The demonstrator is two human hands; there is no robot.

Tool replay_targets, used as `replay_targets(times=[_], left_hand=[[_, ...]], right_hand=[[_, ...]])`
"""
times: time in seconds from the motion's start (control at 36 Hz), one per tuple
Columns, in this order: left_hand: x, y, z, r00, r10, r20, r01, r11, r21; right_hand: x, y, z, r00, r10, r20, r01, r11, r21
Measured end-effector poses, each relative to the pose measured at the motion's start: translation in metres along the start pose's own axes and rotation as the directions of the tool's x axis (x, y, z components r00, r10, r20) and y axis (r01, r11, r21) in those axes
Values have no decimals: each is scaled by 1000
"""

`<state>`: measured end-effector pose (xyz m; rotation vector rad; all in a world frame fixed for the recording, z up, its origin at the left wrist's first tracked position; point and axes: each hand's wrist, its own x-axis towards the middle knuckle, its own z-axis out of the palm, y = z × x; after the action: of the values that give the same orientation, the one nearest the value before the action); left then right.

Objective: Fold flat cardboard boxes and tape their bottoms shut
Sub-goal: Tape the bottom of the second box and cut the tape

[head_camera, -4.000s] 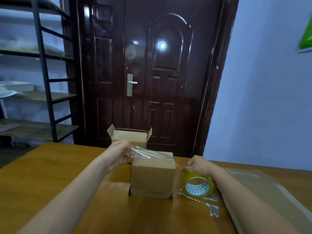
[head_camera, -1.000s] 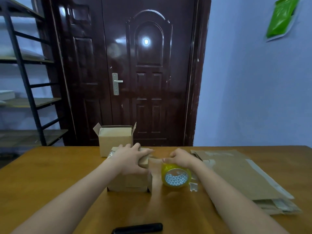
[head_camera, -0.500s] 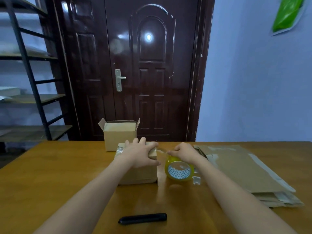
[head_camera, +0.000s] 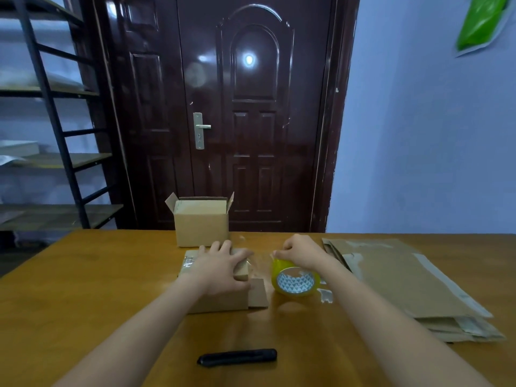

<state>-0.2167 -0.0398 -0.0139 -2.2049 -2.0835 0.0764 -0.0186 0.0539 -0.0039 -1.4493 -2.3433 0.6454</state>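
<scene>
A small cardboard box (head_camera: 220, 301) stands bottom-up on the wooden table (head_camera: 83, 289), one flap sticking out at its right. My left hand (head_camera: 223, 265) lies flat on the box's top, pressing clear tape (head_camera: 258, 261) down. My right hand (head_camera: 300, 251) grips the yellow-green tape roll (head_camera: 294, 280) just right of the box. A strip of clear tape runs from the roll to the box's top edge.
An upright folded box (head_camera: 201, 222) with open flaps stands behind. A stack of flat cardboard (head_camera: 405, 277) lies on the right. A black cutter (head_camera: 237, 357) lies near the front edge. Dark door and metal shelves stand beyond the table.
Four seconds ago my left hand held the tape at the box's far side. Since then it has come to rest flat on top, and my right hand has kept the roll beside the box.
</scene>
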Motion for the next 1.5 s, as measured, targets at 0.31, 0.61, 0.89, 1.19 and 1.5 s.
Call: replay_targets(times=[0.31, 0.61, 0.89, 1.19, 1.5], left_hand=[[14, -3, 5, 995, 99, -7, -100, 993, -71], [16, -4, 8, 995, 98, -29, -100, 993, -64], [16, -4, 8, 994, 106, -24, -107, 990, -91], [15, -6, 6, 993, 122, -9, -122, 990, -72], [14, -10, 0, 990, 129, 50, -114, 967, -230]], right_hand=[[1, 12, -9, 998, 46, 34, -45, 998, -37], [8, 14, 0, 998, 52, -35, -53, 997, -47], [-40, -16, 25, 689, -455, -565, 131, 844, -520], [-96, -25, 83, 851, -402, 337, 459, 882, -107], [-88, -14, 62, 874, -351, 335, 171, 869, 465]])
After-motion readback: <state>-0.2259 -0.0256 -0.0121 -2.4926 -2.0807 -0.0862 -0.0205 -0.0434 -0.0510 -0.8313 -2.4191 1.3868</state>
